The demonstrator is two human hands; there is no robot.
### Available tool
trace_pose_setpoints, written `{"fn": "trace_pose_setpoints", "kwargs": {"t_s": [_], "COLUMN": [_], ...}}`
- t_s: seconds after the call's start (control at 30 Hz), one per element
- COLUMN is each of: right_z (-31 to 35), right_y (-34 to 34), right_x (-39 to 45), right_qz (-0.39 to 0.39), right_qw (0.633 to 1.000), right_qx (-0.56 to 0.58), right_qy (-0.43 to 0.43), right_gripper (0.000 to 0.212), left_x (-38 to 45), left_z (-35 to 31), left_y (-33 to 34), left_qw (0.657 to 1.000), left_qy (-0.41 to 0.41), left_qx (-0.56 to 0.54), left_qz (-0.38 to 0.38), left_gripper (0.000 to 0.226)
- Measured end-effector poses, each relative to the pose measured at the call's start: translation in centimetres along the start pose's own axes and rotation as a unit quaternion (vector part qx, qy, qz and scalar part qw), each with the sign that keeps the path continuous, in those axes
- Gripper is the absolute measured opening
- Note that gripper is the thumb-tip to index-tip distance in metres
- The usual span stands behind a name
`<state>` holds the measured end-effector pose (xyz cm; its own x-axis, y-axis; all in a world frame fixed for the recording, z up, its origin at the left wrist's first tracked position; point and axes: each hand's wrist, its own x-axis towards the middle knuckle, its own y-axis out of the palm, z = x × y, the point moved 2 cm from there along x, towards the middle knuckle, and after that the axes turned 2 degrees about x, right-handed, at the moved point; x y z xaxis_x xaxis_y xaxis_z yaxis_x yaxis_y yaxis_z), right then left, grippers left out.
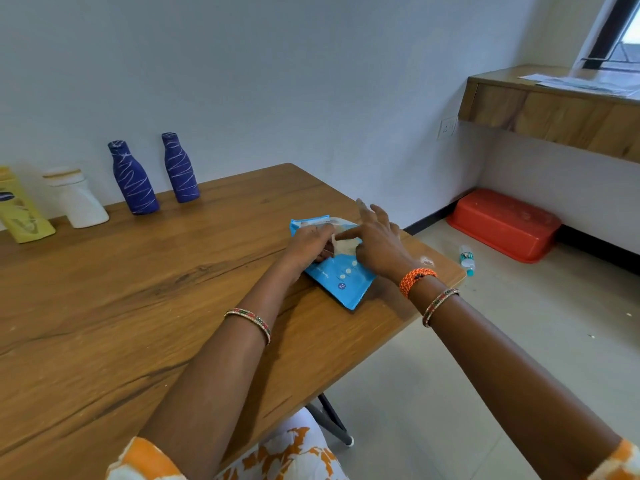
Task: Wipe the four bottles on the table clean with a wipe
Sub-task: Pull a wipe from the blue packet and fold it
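Note:
A blue pack of wipes (pixel 343 282) lies flat near the right end of the wooden table (pixel 121 306). My left hand (pixel 308 245) lies on the pack and pinches its opened flap. My right hand (pixel 375 242) rests on the pack's right side with the fingers spread and the index finger pointing at the white opening. Along the wall at the far left stand a yellow bottle (pixel 20 211), a white bottle (pixel 78 199) and two dark blue bottles with white scribbles (pixel 133 178) (pixel 180 168).
A red plastic tub (pixel 504 225) lies upside down on the floor by the right wall. A small clear bottle (pixel 467 259) lies on the tiles next to the table's corner. A wooden shelf (pixel 554 112) with papers juts from the wall under the window.

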<state>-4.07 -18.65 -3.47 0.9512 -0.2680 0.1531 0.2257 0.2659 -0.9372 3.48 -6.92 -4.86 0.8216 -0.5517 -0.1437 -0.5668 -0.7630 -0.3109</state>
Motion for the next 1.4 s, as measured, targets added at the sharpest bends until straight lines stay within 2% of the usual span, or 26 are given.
{"fn": "trace_pose_setpoints", "kwargs": {"t_s": [0.07, 0.13, 0.23, 0.3, 0.37, 0.47, 0.57, 0.63, 0.67, 0.73, 0.77, 0.83, 0.87, 0.9, 1.0, 1.07, 1.13, 1.17, 1.27, 1.33, 1.4], "right_z": [-0.1, -0.3, -0.5, -0.8, -0.9, -0.9, -1.1, -0.8, -0.3, 1.3, 2.7, 5.7, 7.0, 8.1, 10.7, 12.1, 13.9, 14.7, 16.8, 17.9, 18.9], "right_y": [0.2, 0.4, 0.5, 0.6, 0.7, 0.9, 0.8, 0.1, -0.5, -2.0, -2.7, -2.9, -2.5, -2.0, -0.7, 0.2, 1.0, 1.3, 2.1, 2.2, 2.4], "right_x": [-0.2, -0.2, -0.1, 0.0, 0.1, 0.4, 0.9, 1.1, 1.0, 0.4, 0.0, -0.5, -0.6, -0.7, -0.3, 0.0, -0.2, -0.3, -0.6, -0.7, -1.0], "right_qz": [0.023, 0.031, 0.057, 0.074, 0.081, 0.078, 0.073, 0.024, -0.037, -0.166, -0.189, -0.13, -0.09, -0.07, -0.12, -0.114, -0.056, -0.023, 0.035, 0.022, -0.005], "right_qw": [0.999, 0.999, 0.997, 0.995, 0.993, 0.993, 0.993, 0.997, 0.997, 0.97, 0.944, 0.891, 0.873, 0.866, 0.88, 0.867, 0.845, 0.836, 0.83, 0.847, 0.868], "right_qx": [-0.021, -0.036, -0.021, -0.001, 0.01, 0.005, -0.012, -0.024, 0.007, 0.167, 0.268, 0.43, 0.473, 0.487, 0.455, 0.484, 0.53, 0.547, 0.556, 0.532, 0.496], "right_qy": [-0.011, 0.002, 0.046, 0.07, 0.081, 0.088, 0.087, 0.074, 0.067, 0.052, 0.048, 0.063, 0.077, 0.085, 0.061, 0.037, 0.034, 0.031, 0.013, 0.0, -0.024], "right_gripper": [0.053, 0.047, 0.039, 0.036, 0.036, 0.036, 0.037, 0.033, 0.029, 0.021, 0.02, 0.023, 0.03, 0.039, 0.043, 0.029, 0.014, 0.013, 0.023, 0.032, 0.037], "left_x": [0.4, 0.9, 0.7, 0.5, -0.1, -1.4, -2.8, -3.5, -3.9, -4.4, -4.5, -5.2, -5.7, -6.1, -7.8, -9.0, -10.3, -11.0, -13.2, -14.4, -15.0], "left_z": [-0.2, -0.2, -0.3, -0.5, -0.6, -1.0, -1.8, -2.0, -2.1, -2.2, -2.0, -2.0, -1.9, -1.8, -0.9, -0.2, 0.5, 0.9, 1.6, 2.3, 3.5], "left_y": [0.3, 0.5, 0.5, 0.2, -0.3, -1.9, -3.9, -5.1, -5.6, -6.6, -7.0, -7.6, -7.8, -8.0, -9.6, -11.0, -12.9, -13.9, -16.1, -17.3, -18.6], "left_qw": [0.998, 0.994, 0.996, 0.997, 0.987, 0.937, 0.89, 0.874, 0.872, 0.872, 0.873, 0.879, 0.883, 0.891, 0.933, 0.95, 0.951, 0.953, 0.967, 0.967, 0.962], "left_qy": [0.001, 0.001, -0.012, -0.016, -0.026, -0.038, -0.004, 0.01, 0.011, 0.01, 0.008, 0.005, 0.001, -0.007, -0.023, -0.027, -0.017, -0.006, 0.046, 0.073, 0.094], "left_qx": [0.062, 0.1, 0.062, -0.016, -0.144, -0.344, -0.454, -0.483, -0.487, -0.489, -0.486, -0.475, -0.467, -0.452, -0.344, -0.272, -0.257, -0.245, -0.187, -0.167, -0.119], "left_qz": [-0.018, -0.035, -0.064, -0.07, -0.059, -0.047, -0.044, -0.044, -0.039, -0.026, -0.027, -0.038, -0.041, -0.047, -0.106, -0.151, -0.171, -0.177, -0.168, -0.18, -0.229], "left_gripper": [0.031, 0.022, 0.016, 0.017, 0.019, 0.017, 0.025, 0.028, 0.027, 0.026, 0.026, 0.029, 0.031, 0.034, 0.033, 0.042, 0.064, 0.067, 0.047, 0.038, 0.035]}}
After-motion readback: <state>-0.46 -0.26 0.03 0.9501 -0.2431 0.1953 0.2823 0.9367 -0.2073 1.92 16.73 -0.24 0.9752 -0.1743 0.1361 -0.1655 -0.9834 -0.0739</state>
